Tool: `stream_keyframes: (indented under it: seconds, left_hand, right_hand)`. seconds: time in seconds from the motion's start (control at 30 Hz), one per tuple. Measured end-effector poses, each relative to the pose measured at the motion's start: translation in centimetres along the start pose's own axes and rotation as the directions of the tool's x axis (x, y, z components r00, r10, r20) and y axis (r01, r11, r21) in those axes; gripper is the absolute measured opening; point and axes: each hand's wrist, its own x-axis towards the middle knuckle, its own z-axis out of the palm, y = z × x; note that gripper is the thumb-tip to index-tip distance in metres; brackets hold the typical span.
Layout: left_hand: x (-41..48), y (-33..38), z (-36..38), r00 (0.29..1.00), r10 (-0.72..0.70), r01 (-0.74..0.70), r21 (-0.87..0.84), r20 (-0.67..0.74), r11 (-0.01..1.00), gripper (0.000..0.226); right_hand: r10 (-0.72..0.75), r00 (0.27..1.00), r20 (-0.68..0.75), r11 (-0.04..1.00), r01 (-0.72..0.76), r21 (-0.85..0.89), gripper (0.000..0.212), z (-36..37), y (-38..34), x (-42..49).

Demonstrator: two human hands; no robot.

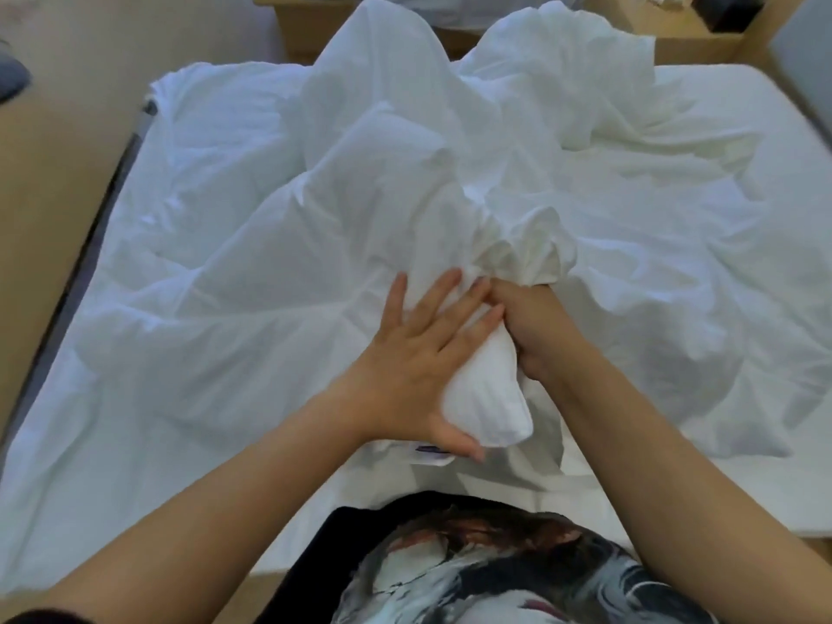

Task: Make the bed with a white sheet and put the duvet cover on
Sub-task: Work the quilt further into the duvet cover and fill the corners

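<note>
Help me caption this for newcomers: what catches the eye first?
Centre frame, the left hand lies spread on a padded white corner, while the right hand beside it has its grip on bunched white cover. Behind them, that cover heaps crumpled up the middle of the bed.

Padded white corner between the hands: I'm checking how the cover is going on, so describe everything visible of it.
The padded corner is white, soft-looking cloth, thick and rounded, with faint folds across its face. It points toward the person, above the crumpled bedding at the bed's near edge. The left hand presses on it with straight, spread fingers, thumb along its lower edge. The right hand grips gathered cloth at its upper right. Whether it is duvet or cover cannot be told.
</note>
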Motion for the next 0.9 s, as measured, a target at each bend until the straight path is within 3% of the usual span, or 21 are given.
stream_keyframes:
  seconds: [0.1, 0.2, 0.27, 0.33, 0.47, 0.53, 0.6, 0.67, 0.77, 0.9]
  left_hand:
    - [0.6, -0.1, 1.0, 1.0, 0.025, -0.027, 0.091, 0.015, 0.995, 0.107]
    - [2.2, -0.9, 1.6, 0.978, 0.07, -0.033, 0.183, -0.197, 0.983, 0.049]
    - [3.1, -2.6, 1.5, 0.966, 0.012, 0.041, 0.199, -0.259, 0.979, 0.027]
    - [4.3, -3.6, 1.1, 0.97, -0.102, 0.142, 0.173, -0.222, 0.975, 0.019]
    - [6.8, -0.9, 1.4, 0.954, -0.3, 0.291, 0.193, 0.016, 0.937, 0.013]
    - [7.6, 0.0, 1.9, 0.938, -0.347, 0.343, 0.18, -0.008, 0.922, 0.009]
    - [7.5, -0.1, 2.5, 0.881, -0.473, 0.473, -0.023, -0.002, 0.881, 0.007]
    - [7.0, -0.1, 3.1, 0.815, -0.564, 0.575, -0.303, 0.13, 0.76, 0.01]
    - [6.1, 0.3, 3.4, 0.783, -0.597, 0.58, -0.548, 0.173, 0.603, 0.019]
    - [5.5, 0.0, 3.0, 0.782, -0.558, 0.533, -0.761, 0.277, 0.37, 0.013]
  right_hand:
    - [0.028, 0.999, -0.025, 1.0, -0.028, 0.006, 0.015, 0.0, 0.2, 0.1]
    - [-0.021, 0.993, -0.115, 1.0, 0.019, -0.015, 0.013, -0.9, 0.0, 0.1]
    - [-0.091, 0.979, -0.185, 0.993, 0.075, -0.092, 0.016, -1.7, -0.1, -0.1]
    - [-0.157, 0.964, -0.216, 0.98, 0.125, -0.156, 0.019, -1.8, -0.1, -0.4]
    - [-0.317, 0.904, -0.286, 0.93, 0.238, -0.28, 0.016, -0.7, 0.0, -0.9]
    - [-0.367, 0.896, -0.249, 0.896, 0.27, -0.352, 0.019, -0.1, -0.1, -1.2]
    - [-0.335, 0.92, -0.204, 0.874, 0.222, -0.433, 0.016, 0.2, 0.1, -1.4]
    - [-0.283, 0.941, -0.187, 0.854, 0.158, -0.495, 0.003, 0.3, 0.2, -1.6]
    - [-0.225, 0.962, -0.154, 0.822, 0.102, -0.561, 0.01, 0.0, 0.0, -2.0]
    - [-0.139, 0.99, -0.037, 0.794, 0.089, -0.601, 0.01, -0.1, -0.5, -2.6]
